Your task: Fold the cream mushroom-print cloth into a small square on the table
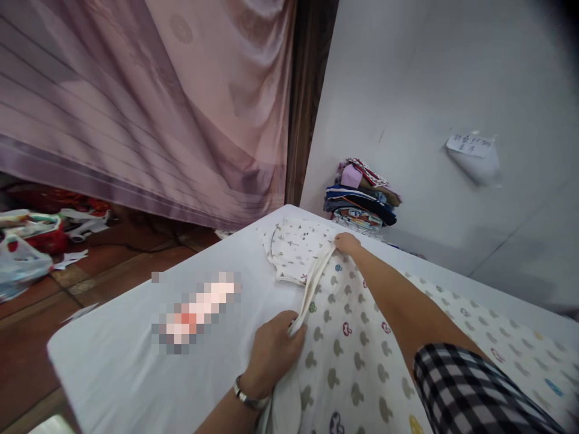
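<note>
A large white cloth (357,337) printed with grey, red and blue mushroom shapes spreads from the front of the table towards the right. My left hand (275,346), with a silver band on its wrist, is closed on the near part of its hemmed edge. Farther off, my right hand (347,243) pinches the same edge, which stretches between the two hands. Beyond the cloth's edge lies a small white printed garment (292,250), flat on the white table (126,374); the raised cloth and my right hand cover part of its right side.
A stack of folded clothes (362,199) stands by the wall at the table's far side. Left of the cloth, a blurred-out patch (199,313) hides something on the table. Plastic bags (22,265) sit on the tiled floor below a pink curtain (203,108).
</note>
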Tool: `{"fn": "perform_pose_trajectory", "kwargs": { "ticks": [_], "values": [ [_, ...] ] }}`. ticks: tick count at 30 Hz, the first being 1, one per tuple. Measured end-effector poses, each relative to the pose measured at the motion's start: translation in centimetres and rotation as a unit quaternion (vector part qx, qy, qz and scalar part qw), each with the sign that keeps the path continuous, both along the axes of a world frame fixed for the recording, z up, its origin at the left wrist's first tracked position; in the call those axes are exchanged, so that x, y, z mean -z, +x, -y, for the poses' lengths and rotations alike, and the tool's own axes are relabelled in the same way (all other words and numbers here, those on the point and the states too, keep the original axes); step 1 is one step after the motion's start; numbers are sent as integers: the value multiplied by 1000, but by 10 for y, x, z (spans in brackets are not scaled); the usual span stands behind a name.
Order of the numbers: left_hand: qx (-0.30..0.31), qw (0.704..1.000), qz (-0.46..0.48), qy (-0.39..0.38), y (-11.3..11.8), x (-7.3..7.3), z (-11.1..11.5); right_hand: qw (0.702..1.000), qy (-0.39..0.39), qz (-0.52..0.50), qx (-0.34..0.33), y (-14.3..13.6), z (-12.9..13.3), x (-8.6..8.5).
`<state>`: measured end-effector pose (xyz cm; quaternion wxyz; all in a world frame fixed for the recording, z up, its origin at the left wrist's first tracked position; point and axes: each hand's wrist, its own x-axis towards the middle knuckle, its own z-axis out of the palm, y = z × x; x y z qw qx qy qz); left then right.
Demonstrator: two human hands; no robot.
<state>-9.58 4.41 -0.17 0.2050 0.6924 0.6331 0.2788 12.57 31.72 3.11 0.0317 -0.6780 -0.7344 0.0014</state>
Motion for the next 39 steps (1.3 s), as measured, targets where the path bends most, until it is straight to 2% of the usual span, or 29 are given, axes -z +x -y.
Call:
{"fn": "perform_pose_trajectory", "kwargs": {
  "ticks": [6,10,13,24,31,39],
  "values": [
    [-13,1000,13,-23,0,-4,-1,999,43,6,1,-8,0,-15],
    [-45,996,32,-63,-2,-7,-2,997,78,-25,15,-17,-12,-32],
    [-67,994,40,-73,-4,-7,-3,995,87,-53,19,-25,-21,-36],
    [-108,990,28,-84,-7,-3,-5,983,64,-165,49,-30,-30,0],
    [-122,988,23,-87,-8,-4,-7,975,86,-197,61,-23,-16,6],
    [-123,989,-11,-87,-9,-4,-9,975,39,-216,9,-28,-4,21]
  ]
}}
